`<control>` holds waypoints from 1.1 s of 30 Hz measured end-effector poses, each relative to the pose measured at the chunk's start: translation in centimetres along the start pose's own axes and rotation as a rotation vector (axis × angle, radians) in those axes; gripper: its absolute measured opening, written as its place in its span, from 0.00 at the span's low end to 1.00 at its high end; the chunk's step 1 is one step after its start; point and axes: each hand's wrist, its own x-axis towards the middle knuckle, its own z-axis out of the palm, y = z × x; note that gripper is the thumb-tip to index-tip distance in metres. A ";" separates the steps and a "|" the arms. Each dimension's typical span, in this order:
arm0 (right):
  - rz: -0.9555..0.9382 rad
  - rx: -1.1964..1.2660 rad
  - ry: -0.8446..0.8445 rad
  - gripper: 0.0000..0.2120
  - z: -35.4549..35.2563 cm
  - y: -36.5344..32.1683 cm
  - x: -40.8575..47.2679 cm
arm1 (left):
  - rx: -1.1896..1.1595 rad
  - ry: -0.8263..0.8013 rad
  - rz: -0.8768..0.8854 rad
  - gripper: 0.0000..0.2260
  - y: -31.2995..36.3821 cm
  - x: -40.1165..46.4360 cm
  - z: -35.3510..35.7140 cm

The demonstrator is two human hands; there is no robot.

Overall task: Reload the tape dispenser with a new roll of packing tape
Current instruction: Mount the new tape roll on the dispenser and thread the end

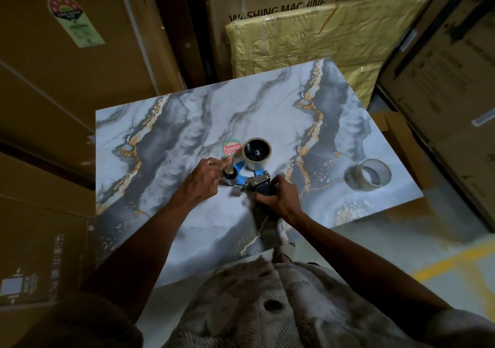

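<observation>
Right grip (276,195) clamps the dispenser (254,180) handle on the surface (187,122), left grip (206,178) pinches at the front roller; new roll (257,152) seated just beyond, so thread tape under roller, keep dispenser steady.

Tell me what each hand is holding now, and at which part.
Both hold the tape dispenser. The right hand grips its handle; the left hand pinches the roller end at its front.

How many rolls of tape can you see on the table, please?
2: one roll mounted on the tape dispenser between the hands, and one loose roll lying near the table's right edge.
</observation>
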 end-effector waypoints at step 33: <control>-0.811 -0.542 -0.023 0.07 0.2 -4.7 2.7 | -0.058 0.072 -0.111 0.31 -1.2 -1.0 1.8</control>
